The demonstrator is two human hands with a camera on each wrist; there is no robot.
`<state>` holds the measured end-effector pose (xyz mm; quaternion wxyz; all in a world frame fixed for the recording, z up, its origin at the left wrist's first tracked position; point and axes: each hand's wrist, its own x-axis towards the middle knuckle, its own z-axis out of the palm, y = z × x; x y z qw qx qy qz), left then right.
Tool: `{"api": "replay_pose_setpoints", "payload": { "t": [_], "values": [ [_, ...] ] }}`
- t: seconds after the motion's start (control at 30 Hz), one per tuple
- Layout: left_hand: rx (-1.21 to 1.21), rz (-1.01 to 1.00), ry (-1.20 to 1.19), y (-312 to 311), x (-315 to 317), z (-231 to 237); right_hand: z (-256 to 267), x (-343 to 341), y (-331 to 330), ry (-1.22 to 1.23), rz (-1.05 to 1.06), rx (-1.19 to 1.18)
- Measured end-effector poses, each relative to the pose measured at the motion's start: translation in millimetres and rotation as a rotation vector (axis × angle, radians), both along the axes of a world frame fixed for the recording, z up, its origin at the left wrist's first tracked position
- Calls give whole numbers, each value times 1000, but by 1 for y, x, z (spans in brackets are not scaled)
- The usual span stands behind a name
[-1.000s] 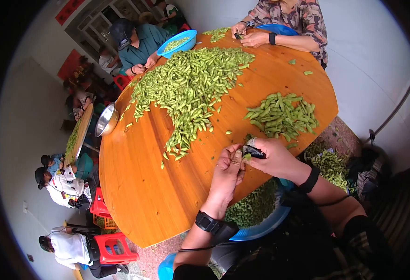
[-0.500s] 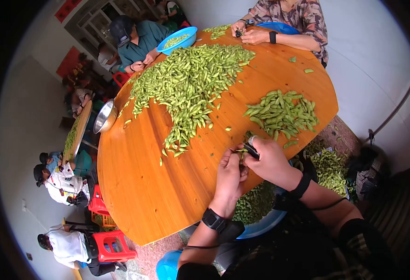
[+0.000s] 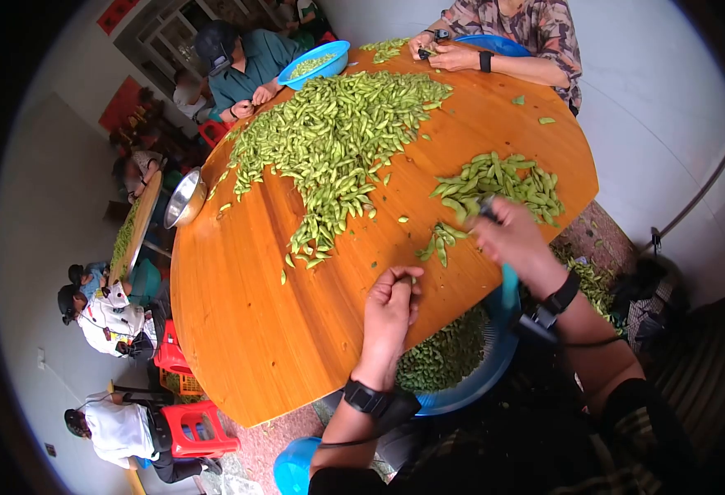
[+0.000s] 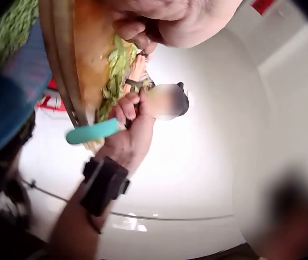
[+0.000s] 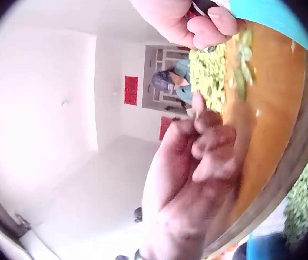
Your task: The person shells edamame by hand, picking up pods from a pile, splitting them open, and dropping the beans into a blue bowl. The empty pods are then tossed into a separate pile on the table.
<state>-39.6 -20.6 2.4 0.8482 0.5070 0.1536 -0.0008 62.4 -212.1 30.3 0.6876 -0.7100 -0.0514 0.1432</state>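
My right hand (image 3: 515, 239) grips a teal-handled tool (image 4: 91, 131) over the near edge of a small heap of green soybean pods (image 3: 503, 183). The handle sticks out below the fist; a dark part shows by the thumb in the head view, blurred. My left hand (image 3: 389, 309) stays low over the table's near edge, fingers curled, and a bit of green pod (image 3: 414, 281) shows at its fingertips. A little cluster of pods (image 3: 441, 242) lies between the two hands. Under the table edge, a blue basin (image 3: 503, 363) holds many trimmed-looking pods.
A large pod pile (image 3: 337, 132) covers the far middle of the wooden table (image 3: 271, 330). Two people work at its far side, near a blue bowl (image 3: 300, 76). A steel bowl (image 3: 186, 198) sits at the left edge. More pods lie on the floor at right.
My right hand has left the left hand and moved up and right to the small heap, tool still in it. The little cluster now shows between them. My left hand has shifted slightly left.
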Motion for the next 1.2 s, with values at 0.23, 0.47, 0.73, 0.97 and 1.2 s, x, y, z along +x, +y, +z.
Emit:
{"api": "replay_pose_setpoints", "payload": {
  "t": [0.23,0.47,0.73,0.97,1.2],
  "values": [
    [1465,-64,-216,14,-28,13,-24,45,-54,-671,-102,-554],
    [1891,82,-282,7,0,17,-24,33,-45,-765,-101,-546],
    [1779,97,-443,21,92,3,-19,19,-46,-750,-45,-467],
    [1762,-91,-242,24,51,17,-18,12,-46,-687,38,-481],
    [1588,34,-277,56,-5,5,-29,12,-35,-710,-5,-498]
  ]
}}
